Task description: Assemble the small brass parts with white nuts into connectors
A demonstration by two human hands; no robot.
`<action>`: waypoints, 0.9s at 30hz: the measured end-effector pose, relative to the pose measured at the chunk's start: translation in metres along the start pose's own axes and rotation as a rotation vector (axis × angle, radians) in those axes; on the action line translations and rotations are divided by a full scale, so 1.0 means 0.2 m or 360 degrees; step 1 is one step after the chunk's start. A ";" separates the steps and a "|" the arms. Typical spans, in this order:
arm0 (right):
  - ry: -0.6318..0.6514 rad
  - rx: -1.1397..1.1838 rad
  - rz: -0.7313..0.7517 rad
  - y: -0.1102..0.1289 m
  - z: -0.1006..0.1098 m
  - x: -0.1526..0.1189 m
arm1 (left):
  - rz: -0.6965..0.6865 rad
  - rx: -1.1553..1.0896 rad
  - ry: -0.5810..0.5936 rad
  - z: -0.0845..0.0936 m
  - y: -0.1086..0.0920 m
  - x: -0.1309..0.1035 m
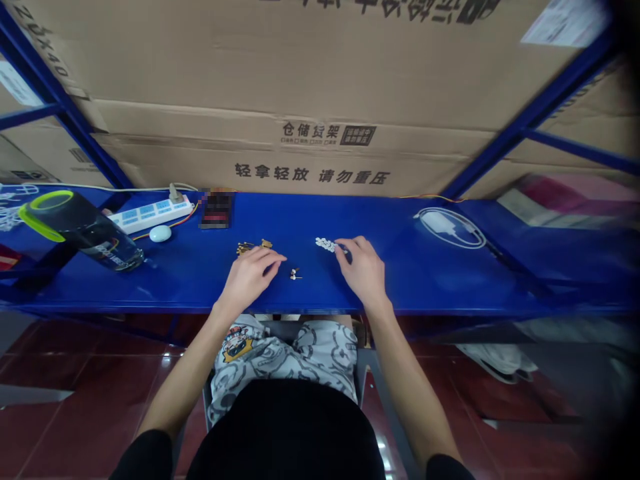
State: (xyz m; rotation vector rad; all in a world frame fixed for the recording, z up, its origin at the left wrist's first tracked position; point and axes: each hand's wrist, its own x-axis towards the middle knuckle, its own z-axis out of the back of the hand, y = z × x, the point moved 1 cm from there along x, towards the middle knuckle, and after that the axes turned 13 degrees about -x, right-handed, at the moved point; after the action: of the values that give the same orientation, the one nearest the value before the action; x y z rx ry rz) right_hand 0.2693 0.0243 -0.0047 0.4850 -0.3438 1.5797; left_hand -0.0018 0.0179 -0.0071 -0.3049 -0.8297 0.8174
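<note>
— From your far seat, what do you have closest to the camera?
— First I see the person's black top (285, 430), then the patterned shorts (285, 363), partly below the front edge of the blue table (425, 287).

— And on the table itself?
— Nearest to me is a small loose group (294, 274) with white and dark bits. It lies between the two hands, touched by neither of them.

— How is the left hand?
— The left hand (251, 275) is bent over the table, just on the near side of the gold-coloured pieces (244, 249), and it covers some part of them. Its forefinger points to the right, with the thumb a little below. I cannot tell if the fingers pinch a piece.

— And the right hand?
— The right hand (365, 267) is at the right end of the white pieces (325, 244), which lie in a small heap. Its thumb and forefinger come close together there; whether they pinch one piece, I cannot tell from here.

— What stands farther away?
— On the left I see the dark bottle (95, 233) with a yellow-green cap, a white rounded object (160, 233), the power strip (155, 212) and a dark flat item (217, 210), which is blurred. On the right lies a white charger (443, 225) with its cable coiled around. Behind everything rises the printed cardboard (300, 87).
</note>
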 end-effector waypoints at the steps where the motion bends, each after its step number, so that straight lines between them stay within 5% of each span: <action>1: 0.0025 -0.0013 -0.0026 0.01 -0.01 0.00 | 0.0005 0.0042 -0.0070 0.01 0.00 0.00; 10: 0.0153 -0.0104 -0.0151 0.03 -0.01 -0.01 | 0.0232 0.0399 -0.0130 0.03 -0.01 0.01; 27: 0.0071 -0.0048 -0.0254 0.00 -0.03 -0.01 | 0.0485 0.0560 -0.0234 0.05 0.00 -0.01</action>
State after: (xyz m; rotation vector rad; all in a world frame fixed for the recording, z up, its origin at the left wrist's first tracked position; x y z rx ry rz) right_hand 0.2677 0.0262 -0.0103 0.4426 -0.2870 1.4263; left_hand -0.0100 0.0164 -0.0028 -0.0579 -0.7683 1.2638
